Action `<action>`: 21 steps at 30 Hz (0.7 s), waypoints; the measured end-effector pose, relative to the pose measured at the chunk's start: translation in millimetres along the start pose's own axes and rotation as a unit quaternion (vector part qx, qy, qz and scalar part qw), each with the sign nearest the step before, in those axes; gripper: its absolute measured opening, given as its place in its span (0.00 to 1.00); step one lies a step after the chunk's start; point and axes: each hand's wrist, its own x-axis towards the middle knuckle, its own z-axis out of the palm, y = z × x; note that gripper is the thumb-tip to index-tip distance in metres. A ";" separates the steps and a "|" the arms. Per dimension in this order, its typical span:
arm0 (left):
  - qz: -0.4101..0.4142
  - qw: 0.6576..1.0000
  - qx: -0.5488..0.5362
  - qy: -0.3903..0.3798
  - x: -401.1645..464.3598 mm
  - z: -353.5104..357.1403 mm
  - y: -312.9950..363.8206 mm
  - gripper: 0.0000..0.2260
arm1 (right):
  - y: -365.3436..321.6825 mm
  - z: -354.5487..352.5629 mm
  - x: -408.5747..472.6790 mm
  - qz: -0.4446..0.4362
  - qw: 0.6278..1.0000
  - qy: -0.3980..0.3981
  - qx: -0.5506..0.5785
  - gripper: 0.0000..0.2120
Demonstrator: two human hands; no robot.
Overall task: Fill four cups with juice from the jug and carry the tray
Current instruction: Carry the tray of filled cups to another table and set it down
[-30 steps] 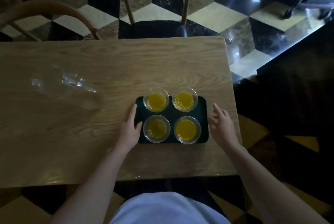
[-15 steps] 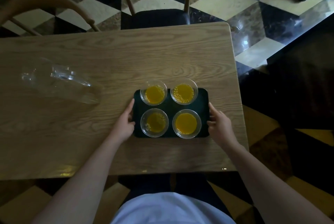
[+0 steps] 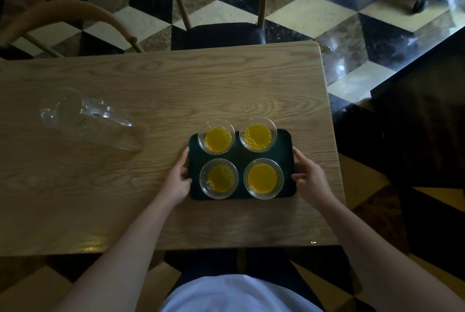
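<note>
View from above, looking down at a wooden table (image 3: 151, 186) w/ a patterned tile floor (image 3: 314, 17) beyond it and two chairs (image 3: 226, 32) pushed in at the far side. On the table's left part an empty clear jug (image 3: 88, 120) stands well apart from everything else. Toward the right edge sits a dark rectangular tray (image 3: 241, 153), flat on the wood as far as can be judged. It carries four clear cups in a 2x2 block, each holding orange juice: far-left cup (image 3: 217, 139), far-right cup (image 3: 258, 137), near-left cup (image 3: 219, 178), near-right cup (image 3: 263, 178). Cups sit close together, rims nearly touching; whether any actually touch can't be told.

The person's bare arms reach in from the bottom. Left hand (image 3: 177, 180) is curled round the tray's left short edge, thumb over the rim; right hand (image 3: 310, 180) grips the right short edge the same way. Both are closed on the tray, fingers underneath not visible.

Pouring looks done; the step in hand is prob. the lift. To do it well: raise both ends together so the tray stays level, go slowly, no jerk, since the cups are loose and open-topped. Keep thumbs clear of the cup walls, esp. the near pair, which sit just beside the hands.
</note>
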 end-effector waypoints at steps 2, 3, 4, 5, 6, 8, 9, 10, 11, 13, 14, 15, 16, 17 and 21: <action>0.001 1.000 -0.006 0.001 -2.2 -0.1 0.3 0.42 | -1.8 -1.0 -0.9 -0.003 1.000 -0.002 -0.008 0.39; 0.002 1.000 -0.008 -0.001 -4.0 -0.2 1.4 0.42 | -3.0 -1.5 -1.6 -0.006 1.000 -0.001 -0.010 0.39; 0.004 1.000 -0.008 -0.003 -6.2 -0.3 3.3 0.42 | -4.9 -2.2 -2.4 -0.008 1.000 -0.001 -0.008 0.40; 0.007 1.000 -0.008 -0.005 -9.0 -0.8 5.3 0.42 | -6.7 -3.5 -3.6 -0.008 1.000 -0.001 -0.002 0.40; 0.010 1.000 -0.008 -0.006 -12.2 -1.7 8.7 0.42 | -8.8 -5.0 -4.9 -0.007 1.000 -0.002 0.007 0.41; 0.018 1.000 -0.010 -0.008 -18.6 -5.3 18.5 0.41 | -14.8 -9.7 -8.0 -0.010 1.000 -0.001 0.020 0.41; 0.025 1.000 -0.010 -0.010 -20.8 -7.5 24.5 0.41 | -19.2 -12.9 -9.4 -0.013 1.000 0.001 0.018 0.41; 0.034 0.999 -0.008 -0.011 -22.6 -10.5 30.7 0.41 | -24.5 -16.1 -10.3 -0.018 1.000 0.002 0.015 0.40; 0.042 0.999 -0.004 -0.011 -24.8 -14.0 37.2 0.41 | -30.4 -19.6 -11.1 -0.021 1.000 0.002 0.013 0.40; 0.058 0.998 -0.004 -0.016 -29.7 -23.2 52.0 0.41 | -43.1 -28.2 -12.9 -0.028 0.999 0.001 0.015 0.40; 0.068 0.997 -0.004 -0.019 -32.4 -29.0 60.0 0.41 | -49.9 -32.9 -13.9 -0.032 0.999 0.000 0.017 0.40; 0.077 0.997 0.000 -0.022 -35.2 -35.2 68.0 0.41 | -56.4 -38.0 -15.2 -0.035 0.999 0.000 0.020 0.40; 0.085 0.996 0.003 -0.023 -37.5 -41.6 76.2 0.42 | -63.5 -42.9 -16.4 -0.040 0.999 0.002 0.021 0.40; 0.094 0.995 0.001 -0.025 -39.4 -47.9 84.7 0.42 | -70.9 -47.9 -17.7 -0.046 0.999 0.007 0.022 0.40; 0.118 0.992 -0.034 -0.030 -49.6 -73.9 120.5 0.42 | -105.8 -68.7 -22.3 -0.071 0.996 0.012 0.049 0.39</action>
